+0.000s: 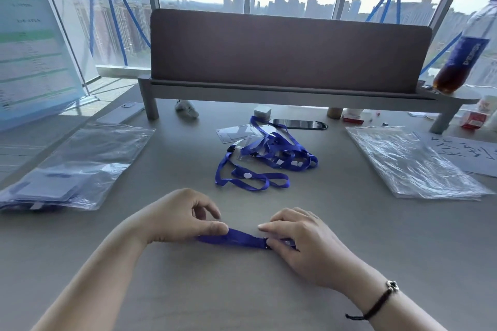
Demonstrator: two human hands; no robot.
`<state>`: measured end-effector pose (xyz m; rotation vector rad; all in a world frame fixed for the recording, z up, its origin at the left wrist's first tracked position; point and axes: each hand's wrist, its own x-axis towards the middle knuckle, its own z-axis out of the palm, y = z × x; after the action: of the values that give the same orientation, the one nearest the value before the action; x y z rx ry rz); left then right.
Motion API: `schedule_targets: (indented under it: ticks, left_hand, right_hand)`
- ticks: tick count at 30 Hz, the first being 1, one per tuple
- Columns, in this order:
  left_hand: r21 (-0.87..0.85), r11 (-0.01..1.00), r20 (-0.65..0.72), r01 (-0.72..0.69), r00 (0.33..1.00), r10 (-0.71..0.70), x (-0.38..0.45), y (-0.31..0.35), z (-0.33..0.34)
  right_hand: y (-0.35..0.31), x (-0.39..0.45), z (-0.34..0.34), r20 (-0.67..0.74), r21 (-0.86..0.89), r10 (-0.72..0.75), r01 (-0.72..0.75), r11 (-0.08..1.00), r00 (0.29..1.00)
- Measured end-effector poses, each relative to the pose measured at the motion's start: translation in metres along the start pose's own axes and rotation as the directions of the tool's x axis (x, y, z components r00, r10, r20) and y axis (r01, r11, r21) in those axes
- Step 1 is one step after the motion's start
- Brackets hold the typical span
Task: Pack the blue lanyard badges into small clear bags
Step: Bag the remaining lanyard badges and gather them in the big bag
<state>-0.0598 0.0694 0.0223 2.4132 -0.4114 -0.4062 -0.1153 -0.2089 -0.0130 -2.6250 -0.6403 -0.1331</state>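
Observation:
A folded blue lanyard (242, 240) lies flat on the grey desk near me, pinched at both ends. My left hand (183, 215) holds its left end between thumb and fingers. My right hand (298, 239) presses its right end, covering the clip there. Farther back lies a tangled pile of blue lanyards with clear badge holders (271, 153). A stack of empty clear bags (408, 161) rests at the right. At the left, a pile of clear bags holding packed badges (67, 169) lies on the desk.
A grey shelf with a brown divider panel (290, 54) spans the back of the desk. A cola bottle (462, 56) stands on its right end. A black phone (300, 124) lies behind the lanyard pile. A paper with writing (468, 153) sits far right.

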Motion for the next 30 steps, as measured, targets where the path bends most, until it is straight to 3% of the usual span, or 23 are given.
schedule_targets:
  ticks: [5,8,10,13,19,22,25,27,30]
  left_hand:
    - [-0.129,0.987,-0.063,-0.1,0.994,0.093,0.012,0.01,0.005]
    - [-0.112,0.988,-0.086,-0.109,0.991,0.1,0.022,0.01,0.012]
    - [-0.109,0.989,-0.211,-0.104,0.974,0.079,0.032,0.007,0.021]
    - [-0.116,0.989,-0.455,-0.087,0.89,0.025,0.047,-0.002,0.032]
    - [-0.385,0.921,-0.668,-0.056,0.706,-0.236,0.064,-0.027,0.016]
    - [-0.415,0.907,-0.654,-0.073,0.717,-0.241,0.065,-0.027,0.018]
    - [-0.429,0.901,-0.628,-0.063,0.738,-0.247,0.067,-0.029,0.02]
    - [-0.419,0.907,-0.62,-0.043,0.743,-0.251,0.067,-0.03,0.02]
    - [-0.365,0.931,-0.608,-0.012,0.761,-0.228,0.065,-0.028,0.021]
  right_hand:
    - [-0.001,0.018,-0.008,-0.059,0.206,0.078,-0.064,0.976,0.995]
    - [0.0,0.045,-0.015,-0.105,0.19,0.109,-0.088,0.978,0.988]
    - [0.002,0.068,-0.018,-0.114,0.175,0.138,-0.116,0.978,0.984]
    - [0.006,0.108,-0.018,-0.112,0.123,0.174,-0.16,0.979,0.978]
    - [0.006,0.186,-0.012,-0.07,-0.181,0.168,-0.178,0.967,0.983]
    - [0.026,0.215,-0.016,0.036,-0.273,0.245,-0.226,0.935,0.969]
    - [0.046,0.238,-0.023,0.139,-0.163,0.372,-0.349,0.923,0.918]
    - [0.056,0.246,-0.025,0.163,-0.144,0.404,-0.383,0.912,0.9]
    - [0.068,0.253,-0.025,0.165,-0.256,0.414,-0.366,0.895,0.895]
